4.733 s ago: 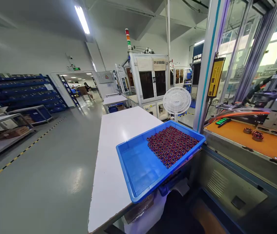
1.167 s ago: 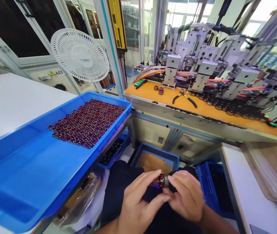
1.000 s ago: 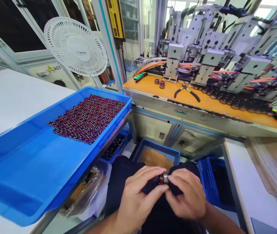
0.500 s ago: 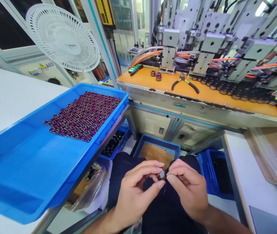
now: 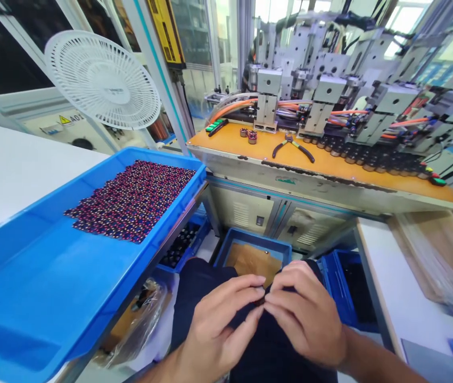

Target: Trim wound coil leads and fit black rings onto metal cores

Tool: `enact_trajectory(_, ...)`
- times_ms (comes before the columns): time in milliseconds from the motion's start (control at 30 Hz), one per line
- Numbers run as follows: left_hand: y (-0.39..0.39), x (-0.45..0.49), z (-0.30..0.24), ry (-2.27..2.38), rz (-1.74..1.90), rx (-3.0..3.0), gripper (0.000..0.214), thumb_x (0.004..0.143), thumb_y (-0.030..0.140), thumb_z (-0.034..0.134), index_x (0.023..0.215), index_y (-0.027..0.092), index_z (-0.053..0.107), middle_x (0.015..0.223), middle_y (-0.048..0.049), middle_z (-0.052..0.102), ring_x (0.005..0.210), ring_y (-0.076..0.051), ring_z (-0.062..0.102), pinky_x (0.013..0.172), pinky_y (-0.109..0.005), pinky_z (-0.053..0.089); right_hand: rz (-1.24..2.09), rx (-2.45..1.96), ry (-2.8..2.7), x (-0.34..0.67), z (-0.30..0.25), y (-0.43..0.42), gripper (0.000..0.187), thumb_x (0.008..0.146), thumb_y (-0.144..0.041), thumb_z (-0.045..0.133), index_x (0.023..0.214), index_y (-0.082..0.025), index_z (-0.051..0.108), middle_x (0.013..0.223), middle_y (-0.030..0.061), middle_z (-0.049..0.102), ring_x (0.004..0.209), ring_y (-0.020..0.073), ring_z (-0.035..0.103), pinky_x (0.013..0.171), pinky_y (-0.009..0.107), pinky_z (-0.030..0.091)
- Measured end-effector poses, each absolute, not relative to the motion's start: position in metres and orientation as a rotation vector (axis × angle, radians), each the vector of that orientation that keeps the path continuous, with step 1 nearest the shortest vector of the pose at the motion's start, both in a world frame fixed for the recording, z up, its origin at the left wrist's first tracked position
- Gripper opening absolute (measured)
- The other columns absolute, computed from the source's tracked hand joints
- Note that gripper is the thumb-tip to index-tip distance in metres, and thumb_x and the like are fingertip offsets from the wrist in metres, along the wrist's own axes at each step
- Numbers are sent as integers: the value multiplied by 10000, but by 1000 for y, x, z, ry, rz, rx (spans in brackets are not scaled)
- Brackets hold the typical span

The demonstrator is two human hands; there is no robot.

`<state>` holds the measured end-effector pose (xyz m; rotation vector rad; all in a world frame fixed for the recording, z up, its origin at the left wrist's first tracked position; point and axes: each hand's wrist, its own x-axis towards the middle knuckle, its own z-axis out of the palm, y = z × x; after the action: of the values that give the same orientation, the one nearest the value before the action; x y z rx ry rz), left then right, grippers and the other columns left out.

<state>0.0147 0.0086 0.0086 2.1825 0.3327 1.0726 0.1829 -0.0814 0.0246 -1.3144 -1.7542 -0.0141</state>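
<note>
Our left hand [image 5: 220, 324] pinches a small dark part [image 5: 260, 301], mostly hidden, near centre | right hand [image 5: 308, 311] bunched close, grip we cannot tell | slackened pinch could drop it lapward

Daylight burns white through the windows [image 5: 404, 24] at the upper right of my head-camera feed, leaving the machine heads [image 5: 328, 89] pale and faintly violet. I see soft sheen on the blue tray [image 5: 50, 287] and glints along the plastic bag [image 5: 142, 322]; the dark trousers [image 5: 278, 356] lose detail. The small part [image 5: 261, 301] between the fingers is too dim and blurred to read, and the wide lens stretches the fan [image 5: 104, 80].
</note>
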Motion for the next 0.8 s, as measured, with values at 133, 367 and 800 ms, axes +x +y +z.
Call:
enact_trajectory(133, 10, 9, 8, 286, 1091, 2112, 304, 806, -1, 645, 1045, 182, 685, 1069, -119, 742, 870, -166, 735, 728, -231, 608, 752, -1375, -1271, 175, 19, -76, 209, 927, -250, 599, 735, -168, 598, 749, 10, 590, 701, 117, 562, 653, 236, 485)
enact_trajectory(367, 17, 6, 0, 395, 1145, 1941, 292, 780, 25, 681, 989, 223, 728, 1046, -68, 763, 852, -161, 745, 755, -235, 613, 1143, -1412, -981, 191, 21, -64, 336, 872, -436, 639, 697, -152, 601, 703, -1, 550, 675, 117, 488, 650, 239, 431)
enact_trajectory(800, 35, -11, -14, 604, 1316, 1573, 257, 808, 110, 701, 996, 274, 765, 1055, -75, 773, 928, -217, 751, 702, -245, 629, -462, -2066, -1423, 314, 95, 114, 359, 813, -353, 705, 1066, -106, 640, 1127, 170, 645, 1073, 292, 568, 964, 406, 443)
